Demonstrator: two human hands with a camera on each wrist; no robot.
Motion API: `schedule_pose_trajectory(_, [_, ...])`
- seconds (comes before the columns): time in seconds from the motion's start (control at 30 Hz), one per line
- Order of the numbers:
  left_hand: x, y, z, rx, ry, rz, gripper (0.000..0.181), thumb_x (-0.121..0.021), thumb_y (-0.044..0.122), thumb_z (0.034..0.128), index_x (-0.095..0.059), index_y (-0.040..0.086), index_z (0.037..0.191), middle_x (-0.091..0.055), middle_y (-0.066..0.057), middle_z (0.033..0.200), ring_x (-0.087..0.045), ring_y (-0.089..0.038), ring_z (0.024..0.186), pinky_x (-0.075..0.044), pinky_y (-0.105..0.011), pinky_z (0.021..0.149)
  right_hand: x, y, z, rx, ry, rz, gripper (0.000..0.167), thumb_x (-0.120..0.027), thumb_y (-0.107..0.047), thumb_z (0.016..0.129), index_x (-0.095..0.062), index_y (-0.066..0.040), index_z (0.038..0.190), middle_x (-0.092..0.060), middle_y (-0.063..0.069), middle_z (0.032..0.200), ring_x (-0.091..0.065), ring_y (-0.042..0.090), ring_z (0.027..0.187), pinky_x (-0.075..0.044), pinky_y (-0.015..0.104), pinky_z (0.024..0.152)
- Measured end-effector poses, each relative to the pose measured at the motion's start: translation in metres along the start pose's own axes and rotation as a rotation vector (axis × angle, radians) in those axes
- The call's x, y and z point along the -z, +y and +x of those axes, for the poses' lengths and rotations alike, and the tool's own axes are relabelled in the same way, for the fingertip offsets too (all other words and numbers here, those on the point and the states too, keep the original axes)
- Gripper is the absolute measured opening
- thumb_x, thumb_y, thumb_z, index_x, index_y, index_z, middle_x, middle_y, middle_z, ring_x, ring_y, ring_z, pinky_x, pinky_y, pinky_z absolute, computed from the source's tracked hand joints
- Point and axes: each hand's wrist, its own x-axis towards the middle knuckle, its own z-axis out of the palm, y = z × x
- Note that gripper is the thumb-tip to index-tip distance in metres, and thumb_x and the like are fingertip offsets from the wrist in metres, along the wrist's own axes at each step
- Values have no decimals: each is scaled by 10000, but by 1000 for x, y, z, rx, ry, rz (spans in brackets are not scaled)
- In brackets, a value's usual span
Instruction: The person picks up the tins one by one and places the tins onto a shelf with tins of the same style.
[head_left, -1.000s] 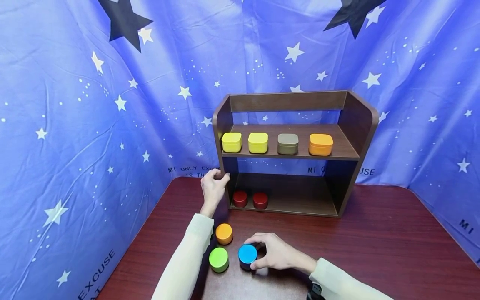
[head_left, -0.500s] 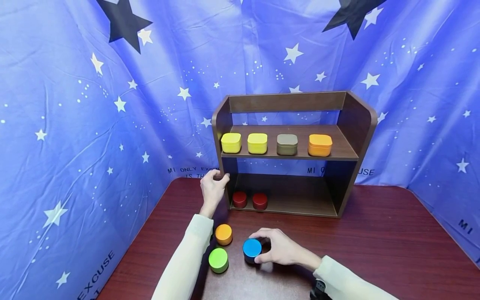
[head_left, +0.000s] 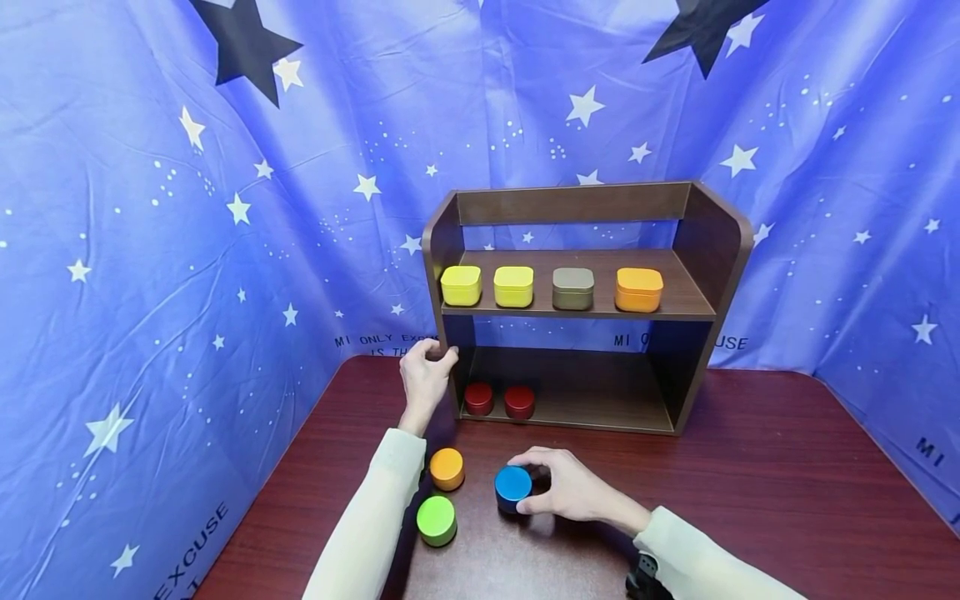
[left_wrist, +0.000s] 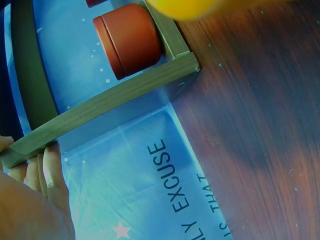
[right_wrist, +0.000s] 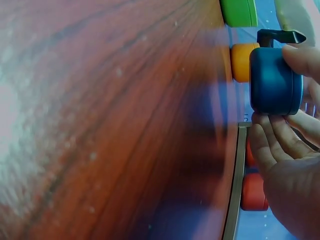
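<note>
Blue canister [head_left: 512, 487]: rnd, flat-topped, w/ lid seam.

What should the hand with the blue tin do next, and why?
Probably the right hand should carry the blue tin forward to the lower shelf, beside the red tins: the hand grips it, and the tins there are round too.

The round metallic-blue container [head_left: 513, 482] is shaded darker down its side. The blue cloth backdrop [head_left: 480, 108] is patterned with white and black stars, the reddish-brown wooden surface [head_left: 780, 467] with dark grain.
</note>
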Motion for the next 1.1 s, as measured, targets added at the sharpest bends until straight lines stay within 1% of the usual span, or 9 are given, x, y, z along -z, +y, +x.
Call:
schedule_pose_trajectory(0.3, [0, -1, 0, 23, -6, 5, 176, -850, 182, 854, -772, 25, 843, -786, -183, 883, -710, -346, 874, -520, -367, 813, 6, 5, -1, -11, 30, -15, 542, -882, -267, 875, -718, -63, 1350, -769, 65, 1229, -704, 54, 1055, -593, 260, 942])
schedule_pose_trajectory(0.43, [0, -1, 0, 19, -5, 10, 176, -850, 180, 852, -768, 25, 838, -783, -182, 878, -706, -345, 869, -517, -366, 811, 8, 9, -1, -4, 53, -14, 529, -886, -264, 878, -723, -66, 1340, -775, 50, 1197, -703, 52, 1052, -597, 260, 946])
schedule_pose_trajectory(0.63, [0, 0, 0, 13, -5, 3, 178, -851, 181, 851, -768, 23, 840, -782, -185, 879, -704, -351, 868, -515, -374, 814, 13, 13, -2, -17, 82, -23, 532, -887, -237, 870, -720, -35, 1333, -779, 68, 1181, -711, 46, 1027, -597, 249, 935])
schedule_pose_trajectory(0.83, [1, 1, 0, 14, -3, 4, 178, -850, 186, 853, -771, 26, 850, -785, -181, 886, -706, -351, 877, -524, -385, 816, 22, 17, -1, -29, 115, -32, 526, -889, -211, 864, -719, -19, 1324, -779, 96, 1183, -731, 100, 1023, -607, 278, 924])
schedule_pose_trajectory(0.97, [1, 1, 0, 16, -6, 2, 189, -852, 182, 852, -763, 15, 851, -782, -194, 892, -703, -362, 885, -522, -388, 819, 27, 22, -1, -37, 131, -46, 534, -895, -225, 862, -719, -15, 1321, -785, 100, 1173, -742, 123, 1016, -604, 265, 913])
schedule_pose_trajectory(1.1, [0, 0, 0, 12, -4, -3, 186, -852, 181, 851, -766, 16, 850, -785, -194, 891, -708, -364, 887, -525, -387, 817, 31, 27, -1, -57, 149, -65, 529, -893, -235, 868, -722, -26, 1323, -784, 98, 1184, -743, 115, 1011, -601, 249, 907])
